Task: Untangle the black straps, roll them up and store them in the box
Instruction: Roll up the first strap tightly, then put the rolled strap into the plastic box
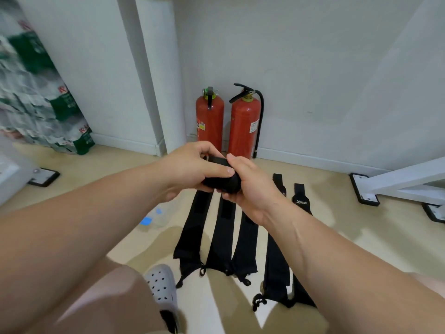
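writing: white logo starting with X on rightmost strap (301, 202), rest unreadable | left hand (192, 167) grasps rolled strap (222, 182) | right hand (250, 188) grasps same roll

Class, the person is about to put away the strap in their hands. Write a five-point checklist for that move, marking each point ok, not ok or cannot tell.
1. Rolled strap held by both left hand and right hand: ok.
2. Roll tight, with no loose tail: cannot tell, the hands cover it.
3. Flat straps untangled, lying side by side: ok.
4. Every strap rolled: not ok, several lie flat.
5. Box located: cannot tell, none in view.
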